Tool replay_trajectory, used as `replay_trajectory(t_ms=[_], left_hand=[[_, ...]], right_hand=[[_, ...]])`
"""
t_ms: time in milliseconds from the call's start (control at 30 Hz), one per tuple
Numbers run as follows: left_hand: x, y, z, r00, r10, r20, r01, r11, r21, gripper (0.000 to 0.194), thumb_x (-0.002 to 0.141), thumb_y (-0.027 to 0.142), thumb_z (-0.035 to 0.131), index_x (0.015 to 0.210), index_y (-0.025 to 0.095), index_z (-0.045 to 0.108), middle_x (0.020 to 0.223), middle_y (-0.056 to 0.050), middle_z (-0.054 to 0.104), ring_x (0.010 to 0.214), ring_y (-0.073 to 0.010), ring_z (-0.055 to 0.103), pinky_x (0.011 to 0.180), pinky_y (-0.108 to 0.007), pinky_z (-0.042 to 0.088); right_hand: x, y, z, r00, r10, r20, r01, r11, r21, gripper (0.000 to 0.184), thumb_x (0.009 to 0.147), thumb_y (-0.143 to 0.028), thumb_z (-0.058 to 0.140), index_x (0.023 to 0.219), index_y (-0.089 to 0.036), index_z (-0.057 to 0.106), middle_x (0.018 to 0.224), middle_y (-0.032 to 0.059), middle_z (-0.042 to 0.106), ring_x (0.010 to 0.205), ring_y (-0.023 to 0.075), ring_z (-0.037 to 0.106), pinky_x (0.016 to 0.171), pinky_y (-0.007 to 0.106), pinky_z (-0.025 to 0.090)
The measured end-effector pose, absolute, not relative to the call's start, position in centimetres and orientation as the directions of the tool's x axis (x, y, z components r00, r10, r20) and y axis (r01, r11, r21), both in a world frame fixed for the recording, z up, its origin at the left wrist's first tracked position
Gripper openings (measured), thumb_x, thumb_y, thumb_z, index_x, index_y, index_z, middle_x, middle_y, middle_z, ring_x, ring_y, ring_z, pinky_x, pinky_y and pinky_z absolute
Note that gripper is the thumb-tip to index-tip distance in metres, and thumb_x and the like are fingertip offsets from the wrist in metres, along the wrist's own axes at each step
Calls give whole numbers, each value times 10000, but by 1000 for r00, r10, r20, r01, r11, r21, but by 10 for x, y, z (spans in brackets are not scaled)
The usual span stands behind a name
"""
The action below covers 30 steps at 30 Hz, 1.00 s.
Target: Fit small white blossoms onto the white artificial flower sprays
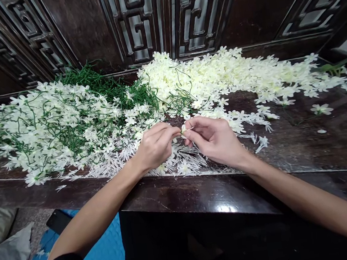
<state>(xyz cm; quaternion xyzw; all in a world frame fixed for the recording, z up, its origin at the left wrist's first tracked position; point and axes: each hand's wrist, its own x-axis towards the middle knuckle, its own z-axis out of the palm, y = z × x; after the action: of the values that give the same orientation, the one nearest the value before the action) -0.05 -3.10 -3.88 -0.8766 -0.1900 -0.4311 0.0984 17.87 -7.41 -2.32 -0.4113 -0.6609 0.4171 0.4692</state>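
Observation:
My left hand [156, 144] and my right hand [213, 138] meet fingertip to fingertip over a dark wooden table [334, 141]. Both are pinched on one small white artificial flower [184, 129] with a thin white stem. Under the hands lies a heap of white plastic stems and loose flowers [177, 163]. To the left lies a mass of white flowers on green wire stems [57, 126]. Behind and to the right spreads a pile of loose cream-white flowers [233, 77].
A carved dark wooden panel [136, 25] stands behind the table. A few stray flowers [321, 109] lie on the right of the tabletop. Below left are a blue mat [106, 258], grey bags [5, 249] and a dark flat object [57, 220].

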Motion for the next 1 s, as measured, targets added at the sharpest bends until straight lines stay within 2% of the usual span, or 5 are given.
replay_trajectory(t_ms=[100, 200, 300, 467, 1000], left_hand=[[-1, -31, -39, 570, 238, 787, 407, -913, -19, 184, 819, -36, 521, 900, 100, 614, 760, -55, 698, 722, -134, 648, 648, -248, 584], [1, -30, -35, 551, 302, 778, 400, -914, 71, 138, 845, 0, 558, 909, 107, 619, 774, -45, 705, 704, -118, 641, 623, -230, 573], [2, -29, -29, 525, 384, 760, 410, -896, 169, 71, 873, 76, 596, 922, 117, 628, 789, -38, 709, 691, -113, 637, 608, -233, 566], [1, -25, -27, 578, 387, 718, 402, -901, 163, 114, 878, 97, 603, 980, 82, 650, 874, -91, 740, 799, -156, 670, 698, -291, 595], [4, -33, -33, 555, 332, 762, 368, -920, 133, 98, 875, 38, 532, 867, 111, 598, 734, -51, 678, 674, -123, 616, 587, -235, 560]], right_hand=[[180, -73, -20, -230, 945, 230, 98, 258, -961, 72, 821, -208, 660, 831, -152, 617, 637, 11, 649, 554, 126, 623, 516, 264, 545], [184, -69, -16, -253, 943, 217, 52, 237, -970, 93, 812, -235, 690, 840, -155, 651, 675, 19, 675, 583, 132, 649, 568, 283, 581], [189, -65, -13, -246, 936, 252, 60, 275, -960, 111, 813, -268, 703, 862, -171, 680, 727, 26, 699, 636, 148, 681, 629, 312, 610], [192, -65, -13, -230, 911, 343, 145, 381, -913, 61, 843, -234, 669, 885, -203, 700, 766, 22, 702, 677, 153, 687, 669, 339, 620], [189, -69, -20, -292, 831, 474, 317, 552, -771, 98, 873, -133, 552, 851, -198, 623, 691, 6, 651, 581, 132, 633, 463, 286, 548]])
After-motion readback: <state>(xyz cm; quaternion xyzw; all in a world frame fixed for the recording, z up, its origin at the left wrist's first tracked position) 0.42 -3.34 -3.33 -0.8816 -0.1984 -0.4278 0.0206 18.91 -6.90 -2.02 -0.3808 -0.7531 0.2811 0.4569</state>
